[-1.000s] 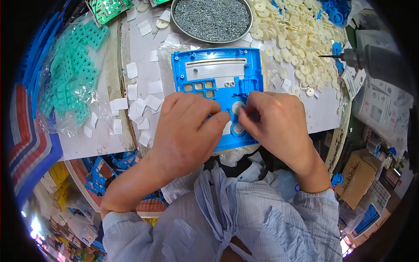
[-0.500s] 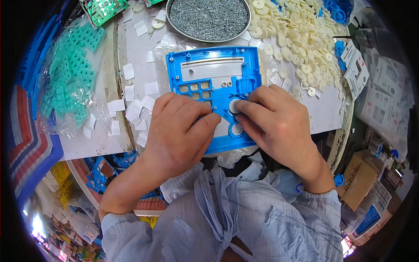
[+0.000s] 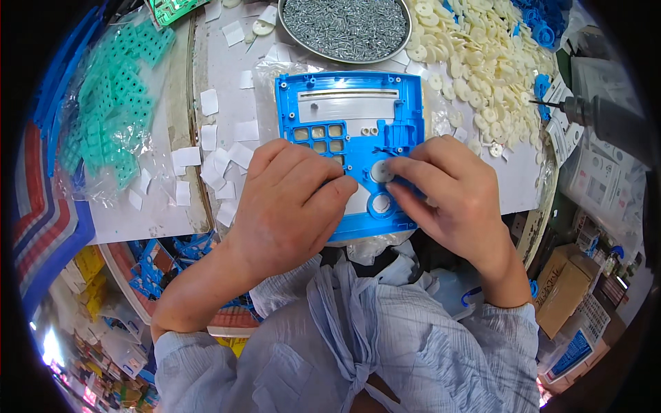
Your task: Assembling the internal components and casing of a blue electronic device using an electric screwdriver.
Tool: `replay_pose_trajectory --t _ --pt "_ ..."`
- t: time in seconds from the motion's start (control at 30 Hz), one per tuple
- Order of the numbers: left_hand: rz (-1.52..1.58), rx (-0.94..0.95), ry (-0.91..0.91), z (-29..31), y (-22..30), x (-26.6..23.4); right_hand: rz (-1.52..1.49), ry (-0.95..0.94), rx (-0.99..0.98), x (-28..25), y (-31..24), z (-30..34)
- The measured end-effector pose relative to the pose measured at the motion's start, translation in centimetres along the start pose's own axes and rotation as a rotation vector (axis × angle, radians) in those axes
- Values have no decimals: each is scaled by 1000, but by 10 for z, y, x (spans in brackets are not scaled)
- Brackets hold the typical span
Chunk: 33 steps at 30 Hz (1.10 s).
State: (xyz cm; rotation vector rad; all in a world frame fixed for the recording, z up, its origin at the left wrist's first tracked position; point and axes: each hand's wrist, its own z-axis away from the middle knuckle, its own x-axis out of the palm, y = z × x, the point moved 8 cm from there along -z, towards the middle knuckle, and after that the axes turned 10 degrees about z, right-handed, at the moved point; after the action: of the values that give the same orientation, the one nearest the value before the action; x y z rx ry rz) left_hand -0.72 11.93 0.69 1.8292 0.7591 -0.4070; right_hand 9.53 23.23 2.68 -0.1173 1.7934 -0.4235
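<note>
A blue plastic housing point(image 3: 303, 103) lies inner side up in front of me, with square openings at left and a pale window strip at the top. A white plastic disc point(image 3: 379, 172) lies flat at a round seat in its right half. Beside the disc is my right hand point(image 3: 458, 196), thumb and index finger apart, the index fingertip at the disc's right edge. Below it a blue ring point(image 3: 372, 210) surrounds a second round opening. My left hand point(image 3: 286, 196) rests over the housing's lower left with fingers curled; anything inside them is hidden.
A round metal tray point(image 3: 283, 34) of small screws stands behind the housing. Cream plastic discs point(image 3: 485, 69) are heaped at far right, near a dark power screwdriver point(image 3: 606, 120). Turquoise pads point(image 3: 113, 110) lie in a plastic bag at left. White paper squares point(image 3: 209, 102) are scattered between.
My right fingers have drawn back slightly to the right, baring more of the white disc. The whole view has shifted a little, and the screwdriver shows more at right. My left hand keeps its pose.
</note>
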Motion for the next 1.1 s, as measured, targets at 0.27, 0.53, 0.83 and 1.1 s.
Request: replay_pose_trajectory --t 0.27,0.53,0.83,1.1 --pt "7 4 10 1 -2 0 99 -98 78 3 -4 -3" --pt "14 -15 11 2 -3 1 92 -164 70 10 -6 -8" --pt "-10 -33 -28 -2 -1 1 -405 -74 373 -11 33 8" --pt "-85 19 -172 -24 3 18 -521 -57 406 6 26 35"
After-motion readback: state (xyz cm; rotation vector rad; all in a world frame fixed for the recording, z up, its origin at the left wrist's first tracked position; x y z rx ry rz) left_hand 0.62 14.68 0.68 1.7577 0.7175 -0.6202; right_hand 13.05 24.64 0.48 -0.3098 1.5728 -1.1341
